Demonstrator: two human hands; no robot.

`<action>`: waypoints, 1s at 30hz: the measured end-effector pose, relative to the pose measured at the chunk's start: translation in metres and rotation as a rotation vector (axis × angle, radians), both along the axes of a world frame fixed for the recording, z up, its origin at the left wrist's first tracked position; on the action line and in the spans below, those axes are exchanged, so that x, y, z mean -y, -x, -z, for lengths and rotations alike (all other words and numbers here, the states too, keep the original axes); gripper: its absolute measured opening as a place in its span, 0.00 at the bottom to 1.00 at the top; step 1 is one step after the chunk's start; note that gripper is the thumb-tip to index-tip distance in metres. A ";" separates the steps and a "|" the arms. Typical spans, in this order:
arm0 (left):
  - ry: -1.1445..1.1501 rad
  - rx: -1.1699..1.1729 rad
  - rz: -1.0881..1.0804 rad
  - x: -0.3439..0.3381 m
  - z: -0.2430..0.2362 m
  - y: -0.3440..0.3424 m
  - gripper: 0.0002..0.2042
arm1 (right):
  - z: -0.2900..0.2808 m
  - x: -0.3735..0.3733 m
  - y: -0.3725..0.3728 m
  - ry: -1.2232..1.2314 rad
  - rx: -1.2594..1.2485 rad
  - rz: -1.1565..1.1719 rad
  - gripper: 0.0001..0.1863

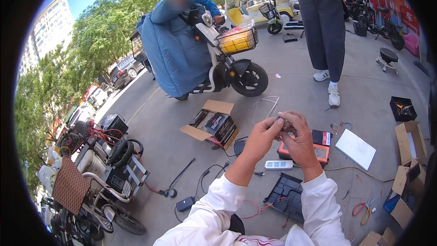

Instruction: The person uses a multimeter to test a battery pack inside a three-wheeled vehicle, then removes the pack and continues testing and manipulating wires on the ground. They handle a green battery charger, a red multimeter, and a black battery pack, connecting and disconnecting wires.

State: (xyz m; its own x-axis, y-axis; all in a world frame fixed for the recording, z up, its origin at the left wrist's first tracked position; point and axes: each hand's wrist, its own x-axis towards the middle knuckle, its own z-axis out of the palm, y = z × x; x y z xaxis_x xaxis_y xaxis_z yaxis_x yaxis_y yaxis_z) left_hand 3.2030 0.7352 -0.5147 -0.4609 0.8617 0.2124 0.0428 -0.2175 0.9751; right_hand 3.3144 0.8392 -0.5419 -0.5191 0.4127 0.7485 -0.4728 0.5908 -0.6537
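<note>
My left hand (262, 135) and my right hand (299, 137) meet in front of me, both closed, fingertips pinched together. Between them is a small dark piece, mostly covered by the fingers; its kind cannot be made out. A thin white cord (273, 102) loops just beyond the left hand; whether it joins the held piece is unclear. Below the right hand lies an orange-and-black box-like unit (322, 153), partly hidden by that hand. A white power strip (278, 165) rests in front of it, and a black plastic tray (286, 197) with red wires lies nearer me.
An open carton (221, 130) of black boxes stands ahead left. Beyond it, a person sits on an electric scooter (249, 79); another stands to its right. A charger (185, 204), pliers (358, 208), scissors (367, 214), a white panel (355, 149) and cartons (402, 200) lie around.
</note>
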 end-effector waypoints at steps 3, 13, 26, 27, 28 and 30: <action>-0.056 -0.200 0.028 0.003 -0.012 -0.011 0.13 | -0.010 0.013 -0.015 0.310 -0.089 -0.135 0.33; -0.162 -0.826 -0.064 0.003 -0.021 -0.012 0.10 | -0.019 0.007 -0.021 0.659 -0.025 -0.384 0.28; -0.136 -0.856 -0.249 0.016 -0.016 -0.008 0.15 | 0.016 0.006 -0.011 0.543 -0.012 -0.337 0.31; -0.119 -0.883 -0.236 0.017 -0.015 -0.007 0.14 | 0.014 0.009 -0.010 0.504 0.008 -0.329 0.31; -0.101 -0.884 -0.235 0.022 -0.017 -0.003 0.13 | 0.011 0.010 -0.012 0.471 0.036 -0.304 0.31; -0.065 -0.876 -0.219 0.030 -0.015 0.004 0.11 | 0.009 0.013 -0.014 0.433 0.083 -0.279 0.31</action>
